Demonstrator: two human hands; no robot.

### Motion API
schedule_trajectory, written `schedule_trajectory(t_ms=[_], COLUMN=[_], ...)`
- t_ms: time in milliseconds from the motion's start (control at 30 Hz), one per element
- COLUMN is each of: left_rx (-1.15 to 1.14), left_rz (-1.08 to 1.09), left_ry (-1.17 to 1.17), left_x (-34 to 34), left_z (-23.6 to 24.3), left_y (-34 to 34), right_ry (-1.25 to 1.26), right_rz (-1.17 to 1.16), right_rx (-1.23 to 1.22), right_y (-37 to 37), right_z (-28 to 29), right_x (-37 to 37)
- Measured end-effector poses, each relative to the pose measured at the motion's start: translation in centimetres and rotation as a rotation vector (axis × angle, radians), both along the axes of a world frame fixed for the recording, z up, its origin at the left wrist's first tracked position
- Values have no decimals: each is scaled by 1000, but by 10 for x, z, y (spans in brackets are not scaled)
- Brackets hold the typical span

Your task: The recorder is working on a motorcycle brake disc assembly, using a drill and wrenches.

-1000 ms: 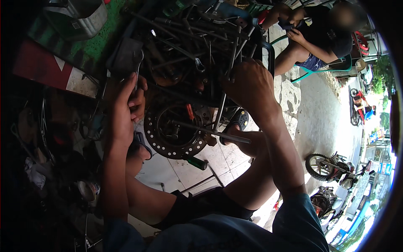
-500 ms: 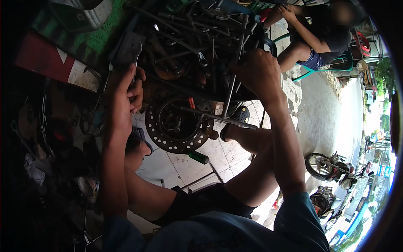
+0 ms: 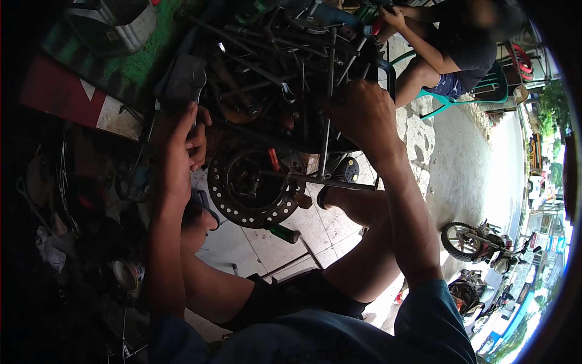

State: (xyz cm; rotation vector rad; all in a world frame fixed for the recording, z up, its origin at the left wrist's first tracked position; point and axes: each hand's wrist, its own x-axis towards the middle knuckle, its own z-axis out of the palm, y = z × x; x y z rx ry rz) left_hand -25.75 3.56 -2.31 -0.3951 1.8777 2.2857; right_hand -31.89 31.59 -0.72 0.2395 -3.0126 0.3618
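Our right hand is sunk into a dark tray of tools, fingers curled down over the long metal rods and wrenches piled there; we cannot tell which single piece it grips, since the fingertips are hidden among the metal. Our left hand is raised at the tray's left edge, fingers bent and pressed against a grey cloth-like pad at the rim; whether it clasps the pad or only rests on it we cannot tell.

Just below the tray, between our two forearms, lies a round perforated brake disc with a hub in its middle and a small orange piece near its upper right. A slim metal bar runs from the disc toward our right knee. A green-handled screwdriver lies on the pale floor tiles touching the disc's lower edge. Our bare knees frame the disc; a black sandal shows just beside the bar.

Further out, top right, another person sits on a green plastic chair, hands up at the tray's far corner. To the right, small motorcycles stand on the pavement. Left side is dark clutter, too dim to sort.
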Motion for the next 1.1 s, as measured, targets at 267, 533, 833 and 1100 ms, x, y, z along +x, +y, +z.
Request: schedule_trajectory(t_ms=[267,533,833,1100], left_rx=[8,13,-3,-18], left_rz=[-9,39,25,-14], left_ry=[6,27,26,34], left_x=[-2,0,2,0], left_z=[0,-3,-7,-10], left_y=[-3,-14,-22,-13], right_ry=[-57,-103,-207,-158], right_rz=[-48,-73,58,184], right_rx=[0,-52,-206,-252], right_y=[-3,3,22,33], right_z=[2,8,29,26], right_x=[0,3,18,36])
